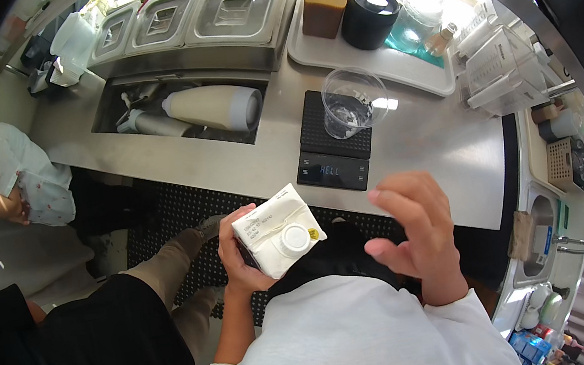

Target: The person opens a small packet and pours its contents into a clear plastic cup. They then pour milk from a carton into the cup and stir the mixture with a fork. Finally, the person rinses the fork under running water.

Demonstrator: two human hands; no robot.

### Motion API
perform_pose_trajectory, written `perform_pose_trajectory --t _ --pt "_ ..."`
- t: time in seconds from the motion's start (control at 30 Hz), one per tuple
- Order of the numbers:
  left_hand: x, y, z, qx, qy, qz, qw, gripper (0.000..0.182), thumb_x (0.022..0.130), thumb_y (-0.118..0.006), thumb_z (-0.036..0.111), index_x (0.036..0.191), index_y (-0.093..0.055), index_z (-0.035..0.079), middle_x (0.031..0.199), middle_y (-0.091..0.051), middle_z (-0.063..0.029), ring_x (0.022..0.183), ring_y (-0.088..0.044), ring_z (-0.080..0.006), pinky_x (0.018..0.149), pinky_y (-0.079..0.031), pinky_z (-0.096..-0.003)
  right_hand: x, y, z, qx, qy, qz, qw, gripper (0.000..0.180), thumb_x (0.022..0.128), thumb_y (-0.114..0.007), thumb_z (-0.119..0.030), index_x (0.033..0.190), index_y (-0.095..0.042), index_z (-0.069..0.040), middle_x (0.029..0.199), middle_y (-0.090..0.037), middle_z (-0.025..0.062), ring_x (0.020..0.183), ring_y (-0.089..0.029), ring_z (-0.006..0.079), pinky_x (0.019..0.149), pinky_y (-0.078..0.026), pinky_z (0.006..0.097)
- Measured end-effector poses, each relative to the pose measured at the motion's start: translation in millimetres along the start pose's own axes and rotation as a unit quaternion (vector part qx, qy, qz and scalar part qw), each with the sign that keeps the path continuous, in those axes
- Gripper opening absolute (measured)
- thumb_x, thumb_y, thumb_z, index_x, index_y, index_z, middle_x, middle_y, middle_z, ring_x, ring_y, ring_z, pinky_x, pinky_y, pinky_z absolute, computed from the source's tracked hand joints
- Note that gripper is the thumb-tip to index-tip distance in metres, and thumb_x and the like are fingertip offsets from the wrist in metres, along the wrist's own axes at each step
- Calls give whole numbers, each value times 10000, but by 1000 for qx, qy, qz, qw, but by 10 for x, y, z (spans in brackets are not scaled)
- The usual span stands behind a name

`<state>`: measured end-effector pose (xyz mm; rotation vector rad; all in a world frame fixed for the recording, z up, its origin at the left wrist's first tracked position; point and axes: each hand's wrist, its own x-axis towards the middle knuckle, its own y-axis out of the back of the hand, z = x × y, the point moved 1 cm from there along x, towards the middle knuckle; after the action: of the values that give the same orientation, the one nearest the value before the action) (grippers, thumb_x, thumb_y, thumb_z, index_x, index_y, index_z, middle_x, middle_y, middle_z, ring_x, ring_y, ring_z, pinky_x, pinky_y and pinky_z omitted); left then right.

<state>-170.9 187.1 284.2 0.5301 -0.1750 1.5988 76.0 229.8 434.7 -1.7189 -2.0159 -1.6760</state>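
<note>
My left hand (pixel 241 257) grips a white drink carton (pixel 269 222) around its side, in front of my body. The carton's top faces up at me, and its round white screw cap (pixel 295 239) is on. To the right, my right hand (pixel 422 231) is raised with nothing in it, thumb and fingers apart. Beyond both hands, a black digital scale (pixel 312 123) lies on the steel counter with its display lit. On the scale's plate stands a clear plastic cup (pixel 350 101) with dark and white printing; whether it holds anything is hard to tell.
A tray (pixel 302 52) holds a squeeze bottle of brown sauce (pixel 325 1) and black lidded canisters (pixel 369 17). Blender jugs (pixel 503 69) stand right. Dispenser bottles (pixel 214 109) lie in a counter recess (pixel 145 91) below lidded steel pans (pixel 235 14). Two people (pixel 97 350) stand left.
</note>
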Motion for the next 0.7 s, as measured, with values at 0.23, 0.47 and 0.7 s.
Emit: perform_pose_trajectory --t 0.23,0.47,0.7 --pt "117 -189 311 58 -62 -118 989 820 468 -827 218 1175 -469 10 1100 -559 -176 963 -586 -304 803 -496 -366 -391 -371 -260 -99 -76 -152 981 387 718 -683 -389 647 -469 -73 538 -389 0 462 -390 138 484 -270 295" --pt "109 -345 404 7 -40 -191 981 796 444 -827 204 1146 -510 0 1071 -573 -159 917 -596 -283 778 -492 -343 -541 -197 -65 -49 55 -139 988 426 756 -611 -404 581 -388 -87 505 -346 16 405 -328 152 459 -256 288" --pt "395 -389 430 -88 -24 -321 943 778 432 -826 241 1109 -545 -20 1036 -613 -177 899 -627 -261 781 -496 -332 -422 69 -7 11 204 -214 955 339 810 -617 -330 678 -451 -64 567 -404 23 484 -406 135 484 -295 267"
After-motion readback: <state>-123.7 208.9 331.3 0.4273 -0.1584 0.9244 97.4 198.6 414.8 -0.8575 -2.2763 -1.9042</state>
